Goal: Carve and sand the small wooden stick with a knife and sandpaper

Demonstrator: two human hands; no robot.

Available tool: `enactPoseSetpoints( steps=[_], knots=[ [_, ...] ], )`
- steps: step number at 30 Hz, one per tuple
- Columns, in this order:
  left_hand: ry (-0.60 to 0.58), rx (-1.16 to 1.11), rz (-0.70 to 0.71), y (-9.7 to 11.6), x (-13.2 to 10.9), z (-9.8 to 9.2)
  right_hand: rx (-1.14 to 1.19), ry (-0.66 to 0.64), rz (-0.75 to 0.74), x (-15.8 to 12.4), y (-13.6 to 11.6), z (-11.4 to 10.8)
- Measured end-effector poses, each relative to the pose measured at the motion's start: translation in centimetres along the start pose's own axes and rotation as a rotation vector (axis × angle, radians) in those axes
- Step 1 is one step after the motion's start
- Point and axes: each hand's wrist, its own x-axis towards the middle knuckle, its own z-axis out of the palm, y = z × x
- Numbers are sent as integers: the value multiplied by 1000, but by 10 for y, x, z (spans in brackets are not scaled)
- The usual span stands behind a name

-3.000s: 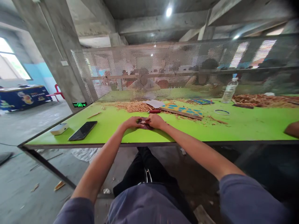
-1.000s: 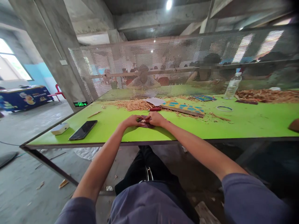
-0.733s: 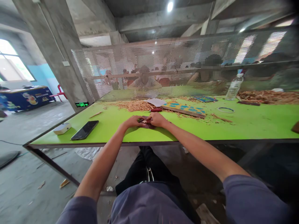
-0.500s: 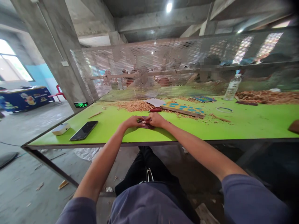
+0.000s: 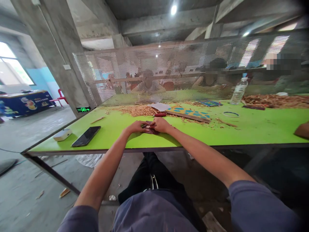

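Note:
Both my hands rest together on the green table (image 5: 116, 127), far from my body. My left hand (image 5: 135, 126) has its fingers curled around a small dark piece (image 5: 149, 128) lying on the tabletop. My right hand (image 5: 161, 124) is closed beside it and presses on the same piece; what its fingers pinch is too small to make out. A red-handled tool (image 5: 160, 115) lies just beyond my hands, untouched.
A black phone (image 5: 86, 136) and a small white box (image 5: 62, 134) lie at the left. Wood shavings (image 5: 137, 110), a painted board (image 5: 188, 113), a ring (image 5: 229, 114) and a water bottle (image 5: 238, 91) sit further back. A mesh screen (image 5: 169, 71) divides the table. Another person's hand (image 5: 301, 130) is at the right edge.
My hands have stayed in the same spot on the small dark piece; only the view has shifted a little. The other person's hand at the right edge has reached in further.

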Motion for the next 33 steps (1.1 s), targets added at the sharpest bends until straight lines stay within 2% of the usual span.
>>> enactPoseSetpoints(
  steps=[4, 8, 19, 23, 33],
  knots=[
    [-4, 12, -13, 1, 0, -1, -12, 8, 48, 0, -1, 0],
    [-15, 3, -1, 1, -1, -2, 4, -12, 9, 0, -2, -1],
    [-13, 19, 5, 1, -1, -2, -2, 20, 73, 0, -1, -1],
    [-20, 27, -9, 1, 0, -2, 17, 1, 34, 0, 0, 0],
    [-8, 46, -12, 0, 1, -1, 34, 6, 50, 3, 3, 1]
  ],
)
